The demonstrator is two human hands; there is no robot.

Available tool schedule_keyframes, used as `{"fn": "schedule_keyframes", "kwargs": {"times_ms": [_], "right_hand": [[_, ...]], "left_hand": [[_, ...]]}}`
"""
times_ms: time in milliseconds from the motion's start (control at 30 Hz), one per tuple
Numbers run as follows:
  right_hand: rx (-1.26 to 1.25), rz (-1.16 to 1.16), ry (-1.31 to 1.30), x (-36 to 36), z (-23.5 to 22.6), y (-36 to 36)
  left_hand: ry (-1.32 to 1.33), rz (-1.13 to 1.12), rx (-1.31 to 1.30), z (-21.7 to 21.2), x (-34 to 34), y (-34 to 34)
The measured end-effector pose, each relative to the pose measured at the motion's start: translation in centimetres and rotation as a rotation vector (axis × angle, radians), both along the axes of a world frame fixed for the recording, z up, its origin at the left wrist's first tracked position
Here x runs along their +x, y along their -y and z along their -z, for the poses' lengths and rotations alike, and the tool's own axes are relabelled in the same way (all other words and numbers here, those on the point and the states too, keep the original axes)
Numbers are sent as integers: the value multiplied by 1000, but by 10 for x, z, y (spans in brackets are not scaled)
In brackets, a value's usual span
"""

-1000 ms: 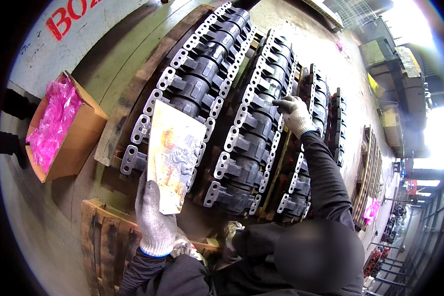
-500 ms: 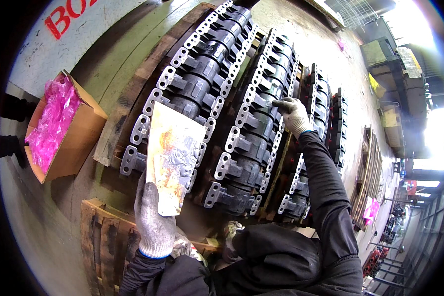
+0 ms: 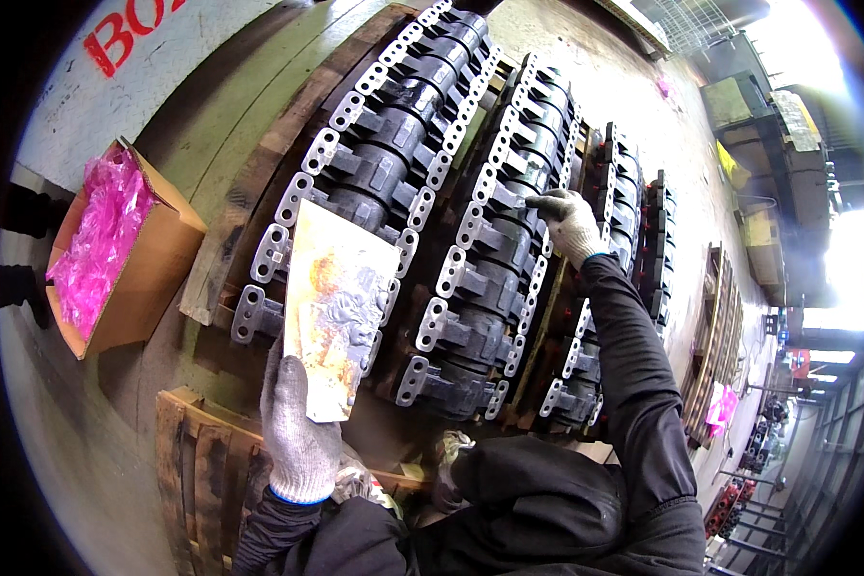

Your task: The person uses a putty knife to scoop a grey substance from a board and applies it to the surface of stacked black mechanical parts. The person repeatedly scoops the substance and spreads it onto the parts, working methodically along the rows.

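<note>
My left hand, in a grey-white knit glove, grips the lower end of a pale flat board. Grey paste and rusty brown stains are smeared over the board's face. My right hand, gloved alike, reaches out to a row of black track rollers in the middle. Its stretched fingers, darkened at the tips, rest against one roller; nothing shows in them. Another row of black rollers lies to the left, partly behind the board. Pale metal mounting plates with holes line both sides of each row.
Two more roller rows lie to the right. Wooden pallets sit under and beside the rows. At the left stands a cardboard box with pink plastic wrap. A person's dark-clad legs show beyond it.
My right hand's fingertips have shifted very slightly left along the roller. My left hand and the board stay almost in place.
</note>
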State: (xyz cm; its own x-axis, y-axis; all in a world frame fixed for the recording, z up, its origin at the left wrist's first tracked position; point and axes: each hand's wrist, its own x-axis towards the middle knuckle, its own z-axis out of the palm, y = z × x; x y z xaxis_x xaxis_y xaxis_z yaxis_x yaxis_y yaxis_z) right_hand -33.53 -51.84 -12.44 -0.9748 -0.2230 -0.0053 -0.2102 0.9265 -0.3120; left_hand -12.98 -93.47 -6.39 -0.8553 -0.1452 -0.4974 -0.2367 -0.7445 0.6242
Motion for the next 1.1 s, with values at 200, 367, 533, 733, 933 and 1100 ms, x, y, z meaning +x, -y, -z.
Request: {"fn": "schedule_keyframes", "kwargs": {"times_ms": [200, 367, 533, 733, 933, 1100], "right_hand": [[48, -11, -22, -1, -11, 5], [77, -62, -63, -9, -9, 3], [93, -76, -66, -10, -11, 6], [81, -54, -51, -9, -11, 6], [9, -13, -28, -2, -4, 5], [-107, -5, -7, 0, 7, -12]], "left_hand": [[3, -5, -3, -4, 0, 3], [-24, -3, -4, -5, -2, 1], [-16, -8, 11, -1, 0, 3], [-44, 21, 30, 0, 2, 7], [-53, 25, 40, 5, 4, 8], [-38, 15, 43, 2, 4, 8]]}}
